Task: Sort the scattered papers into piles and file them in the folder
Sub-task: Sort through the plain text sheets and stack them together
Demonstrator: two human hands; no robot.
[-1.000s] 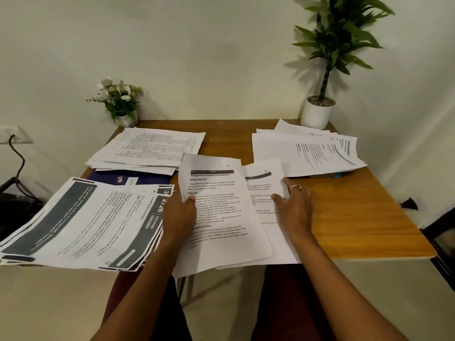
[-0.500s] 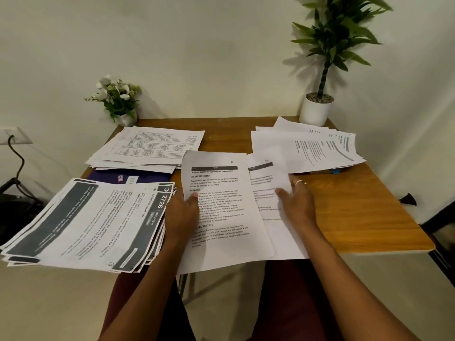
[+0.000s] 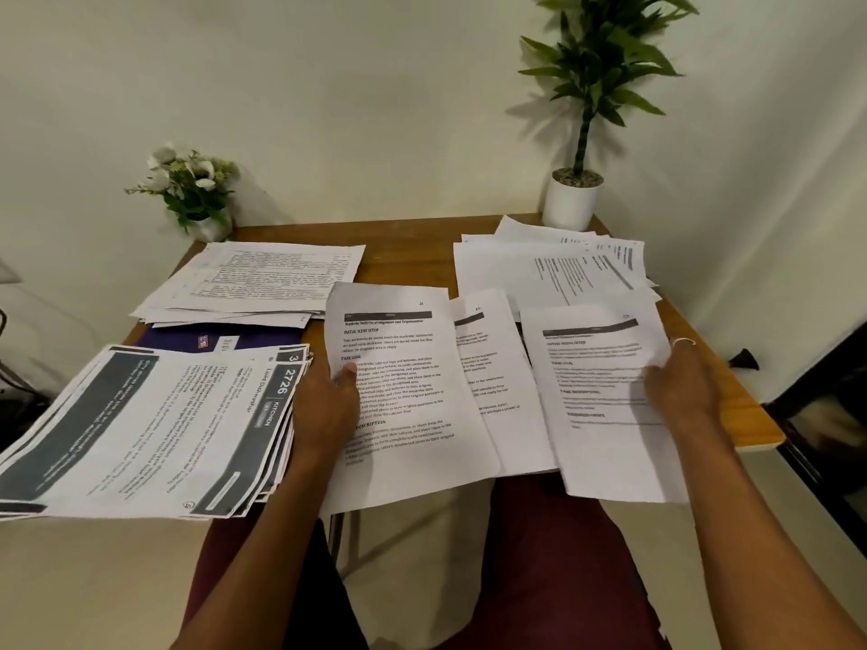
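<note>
My left hand (image 3: 328, 405) grips the left edge of a printed sheet (image 3: 408, 396) at the table's front, thumb on top. My right hand (image 3: 685, 387) holds another printed sheet (image 3: 600, 405) by its right edge, lifted a little and off to the right. Between them lies a third sheet (image 3: 497, 382). A fanned stack with dark banners (image 3: 155, 429) overhangs the front left. A dark blue folder (image 3: 216, 340) shows beneath a paper pile at the back left (image 3: 262, 279). Another pile (image 3: 553, 269) lies at the back right.
The wooden table (image 3: 408, 246) stands against a white wall. A small flower pot (image 3: 197, 199) is at the back left corner, a tall plant in a white pot (image 3: 572, 199) at the back right. My lap is below the table's front edge.
My right hand has taken a sheet from the middle papers and pulled it out to the right. My left hand stays on the left sheet.
</note>
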